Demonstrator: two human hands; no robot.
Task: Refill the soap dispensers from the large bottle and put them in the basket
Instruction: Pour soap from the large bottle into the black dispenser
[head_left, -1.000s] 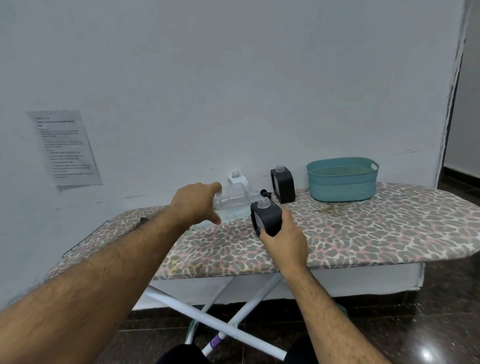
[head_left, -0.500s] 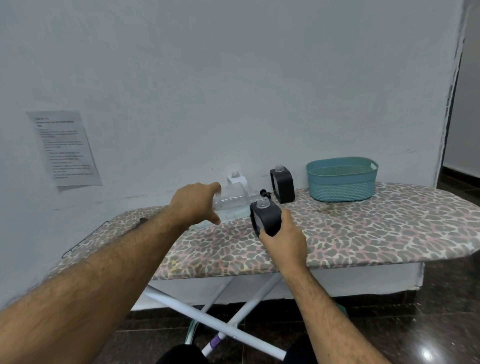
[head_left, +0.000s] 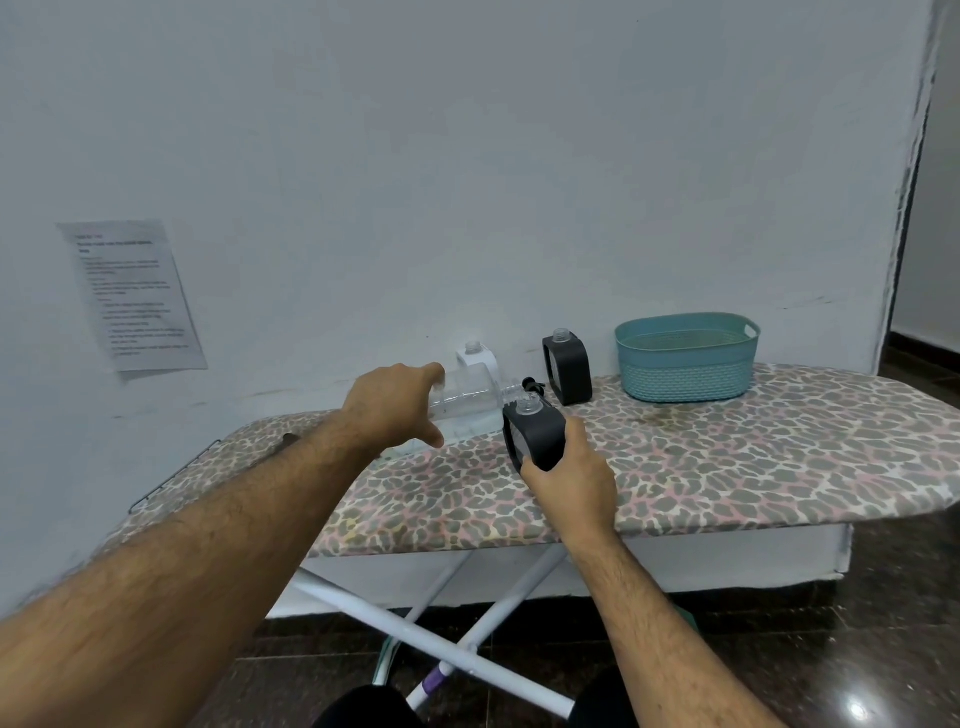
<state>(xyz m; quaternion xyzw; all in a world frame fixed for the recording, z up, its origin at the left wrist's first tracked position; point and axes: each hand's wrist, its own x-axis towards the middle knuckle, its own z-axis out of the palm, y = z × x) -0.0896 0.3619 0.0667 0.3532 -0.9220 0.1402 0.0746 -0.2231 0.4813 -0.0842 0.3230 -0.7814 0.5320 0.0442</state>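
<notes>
Pour is live and basically static: over the last second nothing has shifted beyond a hair of hand drift. Large bottle (head_left: 470, 397) stays tipped on its side, mouth held at the open neck of the near black dispenser (head_left: 535, 434), which stands on the ironing board (head_left: 753, 467) toward its front edge. So we read this as mid-fill, not a transition.

Our left hand (head_left: 395, 402) grips the bottle, fingers curled over the top of its body, thumb underneath. Our right hand (head_left: 569, 480) grips the dispenser from the near side, fingers wrapped round its lower body, steadying it. Neither hand has let go.

The liquid is clear, so we cannot tell the flow or the fill level from here. The bottle looks mostly drained at the visible end, but that's a guess.

Second black dispenser (head_left: 567, 370) stands further back near the wall, cap off, apart from the pour. White dispenser (head_left: 475, 358) sits behind the bottle, partly hidden. A small black part (head_left: 531, 385), maybe a pump head, lies between the bottle mouth and the back dispenser; too small to be sure.

Teal basket (head_left: 688, 358) stands to the right on the board, well apart, nothing visible inside. So nothing is in the basket yet.

Risk: mouth slipping off the neck and wetting the board cover.
</notes>
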